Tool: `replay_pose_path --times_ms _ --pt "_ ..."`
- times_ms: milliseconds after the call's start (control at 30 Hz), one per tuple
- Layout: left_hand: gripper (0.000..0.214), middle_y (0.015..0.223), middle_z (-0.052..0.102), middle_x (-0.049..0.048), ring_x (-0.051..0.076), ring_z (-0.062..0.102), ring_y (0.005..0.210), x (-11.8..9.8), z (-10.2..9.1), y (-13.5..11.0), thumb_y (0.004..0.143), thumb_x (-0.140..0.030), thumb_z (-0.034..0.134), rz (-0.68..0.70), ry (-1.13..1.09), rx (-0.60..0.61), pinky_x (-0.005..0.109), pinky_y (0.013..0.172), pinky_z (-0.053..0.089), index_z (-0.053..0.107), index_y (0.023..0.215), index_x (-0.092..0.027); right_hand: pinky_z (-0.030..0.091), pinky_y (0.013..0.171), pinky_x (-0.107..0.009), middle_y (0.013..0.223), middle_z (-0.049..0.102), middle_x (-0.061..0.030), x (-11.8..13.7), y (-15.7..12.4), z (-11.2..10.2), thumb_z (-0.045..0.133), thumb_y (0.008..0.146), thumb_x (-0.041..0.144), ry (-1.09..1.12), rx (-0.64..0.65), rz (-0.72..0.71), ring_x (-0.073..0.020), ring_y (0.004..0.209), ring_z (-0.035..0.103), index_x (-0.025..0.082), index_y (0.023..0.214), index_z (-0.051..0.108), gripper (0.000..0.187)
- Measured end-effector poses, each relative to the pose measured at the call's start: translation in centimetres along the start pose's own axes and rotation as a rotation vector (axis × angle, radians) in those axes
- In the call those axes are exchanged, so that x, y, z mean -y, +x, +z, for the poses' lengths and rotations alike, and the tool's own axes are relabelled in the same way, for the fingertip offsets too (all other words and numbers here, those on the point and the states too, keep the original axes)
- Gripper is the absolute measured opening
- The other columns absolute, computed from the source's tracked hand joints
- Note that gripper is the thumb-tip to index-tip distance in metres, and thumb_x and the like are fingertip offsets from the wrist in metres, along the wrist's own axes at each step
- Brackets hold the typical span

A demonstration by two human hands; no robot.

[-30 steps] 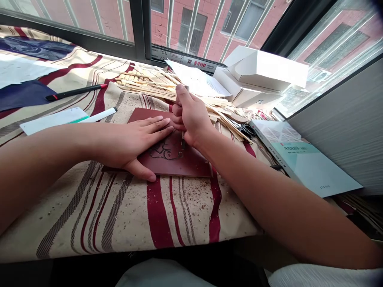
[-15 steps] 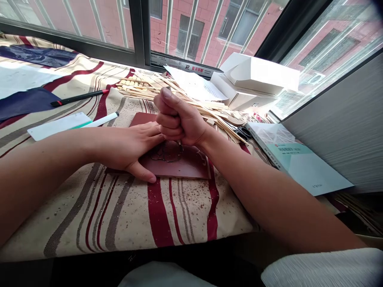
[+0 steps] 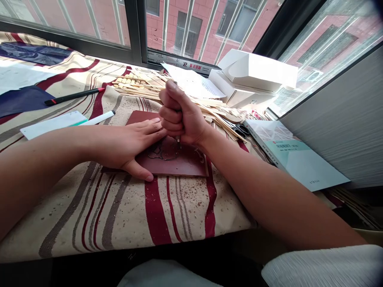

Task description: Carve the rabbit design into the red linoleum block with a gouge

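A dark red board (image 3: 179, 161) with a carved outline lies on the striped cloth (image 3: 119, 211). My left hand (image 3: 128, 141) lies flat on the board's left part, fingers stretched out and pressing it down. My right hand (image 3: 179, 117) is a fist wrapped round a thin carving tool (image 3: 177, 139), held upright. The tool's metal tip touches the board just below the fist. Most of the tool is hidden inside the fingers.
Behind the hands lies a heap of thin wooden strips (image 3: 155, 89) and a paper sheet (image 3: 191, 81). White boxes (image 3: 254, 75) stand at the window. Scissors (image 3: 242, 130) and a book (image 3: 296, 157) lie to the right. Two pens (image 3: 72, 95) and a ruler (image 3: 50, 124) lie on the left. Wood chips litter the cloth.
My right fist has shifted left and back a little over the board, staying closed on the tool. My left hand has stayed flat on the board.
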State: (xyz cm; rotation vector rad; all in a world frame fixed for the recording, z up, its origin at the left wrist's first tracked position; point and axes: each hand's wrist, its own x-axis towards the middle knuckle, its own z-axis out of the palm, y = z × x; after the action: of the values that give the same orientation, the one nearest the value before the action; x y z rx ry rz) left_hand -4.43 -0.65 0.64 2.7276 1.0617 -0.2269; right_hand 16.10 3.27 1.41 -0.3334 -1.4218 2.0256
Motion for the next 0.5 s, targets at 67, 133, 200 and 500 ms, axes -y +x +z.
replay_pose_path --times_ms 67,133,200,500 --pt "0.120 0.184 0.009 0.0226 0.038 0.018 0.169 -0.2 -0.1 -0.1 0.085 -0.080 0.066 0.012 -0.008 -0.014 0.046 0.137 0.020 0.025 0.171 -0.007 0.012 0.038 -0.014 0.057 0.013 0.0120 0.2 0.4 -0.4 0.043 0.115 0.052 0.006 0.056 0.073 -0.0040 0.046 0.008 0.024 0.071 0.023 0.055" --pt "0.117 0.183 0.011 0.0235 0.039 0.018 0.169 -0.2 -0.2 -0.1 0.087 -0.076 0.066 0.007 -0.003 -0.017 0.050 0.136 0.023 0.022 0.172 -0.007 0.011 0.038 -0.013 0.057 0.011 0.0116 0.0 0.8 -0.6 0.037 0.117 0.047 0.046 0.063 0.087 -0.0036 0.044 0.008 0.024 0.071 0.021 0.054" --pt "0.124 0.183 0.007 0.0252 0.042 0.015 0.169 -0.1 -0.1 -0.1 0.085 -0.079 0.067 -0.022 0.024 0.006 0.054 0.135 0.024 0.016 0.174 -0.007 0.009 0.036 -0.013 0.055 0.013 0.0125 -0.3 1.1 -0.5 0.041 0.116 0.046 0.095 -0.031 0.062 -0.0033 0.043 0.007 0.024 0.069 0.022 0.055" --pt "0.127 0.183 0.007 0.0256 0.044 0.016 0.169 -0.3 -0.5 -0.1 0.084 -0.080 0.065 -0.037 0.027 0.045 0.055 0.134 0.025 0.013 0.175 -0.008 0.016 0.037 -0.015 0.051 0.027 0.0117 -0.7 0.7 1.0 0.058 0.111 0.039 0.001 -0.267 -0.043 -0.0037 0.041 0.015 0.023 0.065 0.035 0.054"
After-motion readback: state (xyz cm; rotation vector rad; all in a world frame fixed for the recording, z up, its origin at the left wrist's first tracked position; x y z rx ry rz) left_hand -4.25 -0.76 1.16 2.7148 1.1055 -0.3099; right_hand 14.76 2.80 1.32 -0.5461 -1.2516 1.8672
